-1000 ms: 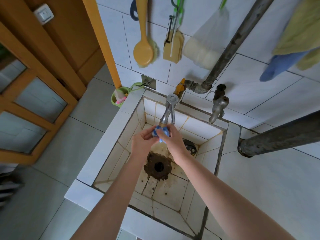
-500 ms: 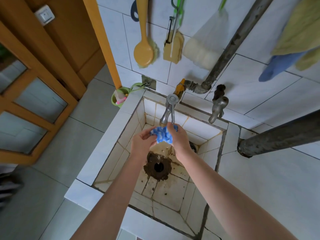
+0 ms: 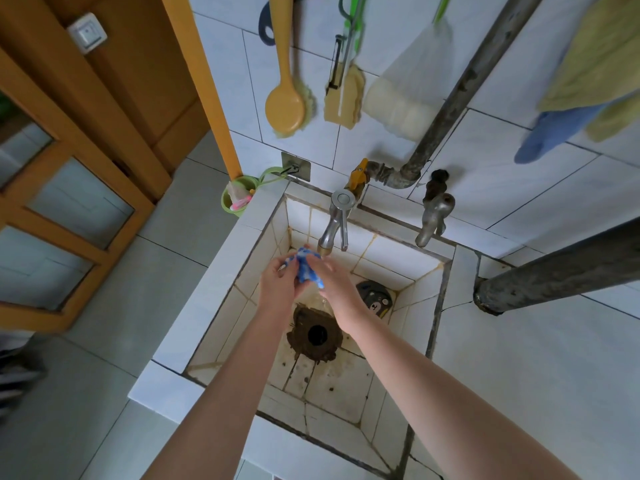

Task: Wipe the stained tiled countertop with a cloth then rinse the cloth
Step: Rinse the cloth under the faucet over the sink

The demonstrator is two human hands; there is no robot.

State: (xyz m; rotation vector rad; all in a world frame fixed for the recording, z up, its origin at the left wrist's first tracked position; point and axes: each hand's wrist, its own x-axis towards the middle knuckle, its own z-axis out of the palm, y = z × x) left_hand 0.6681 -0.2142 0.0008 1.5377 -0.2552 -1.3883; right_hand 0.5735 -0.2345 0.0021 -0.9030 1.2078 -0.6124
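1. The left hand [image 3: 278,282] and right hand [image 3: 334,278] meet over the tiled sink [image 3: 221,271], near its back wall and just under the spout of the silver tap [image 3: 334,223].
2. Both hands grip the blue-and-white cloth [image 3: 304,268]. Their fingers curl round it from either side, and it sits bunched between them.
3. Water falls from beneath the hands toward the dark, rusty drain [image 3: 316,336] in the middle of the sink floor.
4. A dark round stopper [image 3: 375,296] lies in the sink's back right corner.
5. An older tap [image 3: 434,216] stands above the back edge, further right.
6. The white tiled countertop [image 3: 519,358] runs along the sink's right edge.
7. A green cup [image 3: 239,199] hangs just beside the back left corner, and a yellow brush [image 3: 287,102] hangs on the wall above.
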